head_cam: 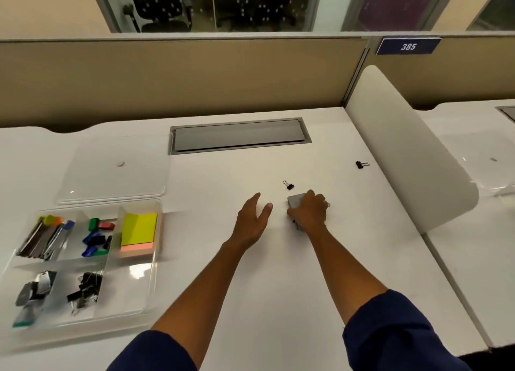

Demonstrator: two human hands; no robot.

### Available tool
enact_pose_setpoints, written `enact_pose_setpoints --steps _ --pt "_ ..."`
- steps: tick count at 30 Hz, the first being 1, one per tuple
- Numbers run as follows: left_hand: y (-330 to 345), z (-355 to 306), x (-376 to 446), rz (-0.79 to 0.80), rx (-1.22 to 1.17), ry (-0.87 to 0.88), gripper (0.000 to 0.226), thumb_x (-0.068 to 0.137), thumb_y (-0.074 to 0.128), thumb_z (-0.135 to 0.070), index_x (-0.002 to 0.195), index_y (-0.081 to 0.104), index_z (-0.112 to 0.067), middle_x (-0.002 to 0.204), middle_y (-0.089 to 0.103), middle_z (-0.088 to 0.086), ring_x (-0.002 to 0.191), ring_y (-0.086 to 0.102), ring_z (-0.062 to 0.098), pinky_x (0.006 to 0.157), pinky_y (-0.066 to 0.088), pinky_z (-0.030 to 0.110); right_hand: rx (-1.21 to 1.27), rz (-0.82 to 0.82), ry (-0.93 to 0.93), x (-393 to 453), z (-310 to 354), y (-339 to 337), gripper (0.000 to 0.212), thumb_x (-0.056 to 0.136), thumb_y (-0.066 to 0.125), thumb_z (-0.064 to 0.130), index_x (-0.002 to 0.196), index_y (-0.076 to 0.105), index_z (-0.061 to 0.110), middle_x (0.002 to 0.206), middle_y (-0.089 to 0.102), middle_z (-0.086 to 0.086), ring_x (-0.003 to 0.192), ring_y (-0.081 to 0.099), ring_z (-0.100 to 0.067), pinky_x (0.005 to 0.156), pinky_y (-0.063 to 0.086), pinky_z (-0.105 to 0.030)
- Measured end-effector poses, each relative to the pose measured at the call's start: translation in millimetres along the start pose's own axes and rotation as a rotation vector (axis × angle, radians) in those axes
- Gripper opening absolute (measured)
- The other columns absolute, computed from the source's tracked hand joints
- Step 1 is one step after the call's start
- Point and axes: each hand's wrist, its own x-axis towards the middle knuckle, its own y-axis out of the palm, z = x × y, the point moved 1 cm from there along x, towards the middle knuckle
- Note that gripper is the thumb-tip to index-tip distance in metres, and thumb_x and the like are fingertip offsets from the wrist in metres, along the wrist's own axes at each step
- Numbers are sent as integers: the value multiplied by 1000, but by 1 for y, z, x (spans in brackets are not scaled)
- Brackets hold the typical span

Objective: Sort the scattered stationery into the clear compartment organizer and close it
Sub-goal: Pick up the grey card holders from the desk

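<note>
The clear compartment organizer [156, 262] lies open at the left of the white desk, its lid [117, 172] folded back behind it. Its compartments hold highlighters and pens [46, 237], coloured clips [97, 238], yellow and pink sticky notes [138, 231], grey boxes [33, 290] and black binder clips [85, 290]. My right hand [309, 211] is closed over a small grey box [295, 200] on the desk. My left hand [252, 220] hovers beside it, fingers apart and holding nothing. One black binder clip [289, 186] lies just beyond my hands, another [361, 164] further right.
A grey cable hatch [239, 135] is set into the desk at the back. A tan partition wall [178, 78] runs behind it. A white curved divider [412, 153] closes off the right side, with a neighbouring desk [479, 147] beyond.
</note>
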Motion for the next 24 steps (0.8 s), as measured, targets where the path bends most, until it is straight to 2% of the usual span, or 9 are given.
enact_pose_setpoints --steps 4,9,14,19,24 --pt "-33 12 -6 -74 370 131 72 96 38 -55 153 13 -20 163 7 2 151 -2 19 122 6 45 42 -12 -51 -21 19 6 68 72 78 33 126 47 7 125 50 -15 120 48 -34 92 47 -38" --pt "-92 29 -15 -191 640 229 77 93 33 -61 154 7 -21 163 -5 3 150 -10 23 120 0 50 113 -2 -151 -58 74 16 69 66 83 34 121 51 7 120 58 -12 115 55 -32 88 50 -37" --pt "-156 58 -38 -238 738 234 77 94 32 -61 154 5 -22 163 -7 4 150 -10 24 119 0 51 183 49 -218 -111 133 39 78 64 83 39 127 50 8 123 61 -11 112 58 -27 80 47 -30" --pt "-219 94 -66 -249 679 203 74 95 36 -56 154 9 -21 163 -1 4 150 -7 22 120 3 51 185 141 -257 -178 178 69 90 66 82 46 138 43 9 135 55 -10 121 55 -27 92 49 -35" --pt "-269 125 -93 -272 662 214 70 97 37 -51 154 12 -18 163 2 6 151 -3 24 120 4 51 172 175 -297 -244 201 102 82 62 83 47 127 50 9 126 60 -11 113 59 -27 88 50 -36"
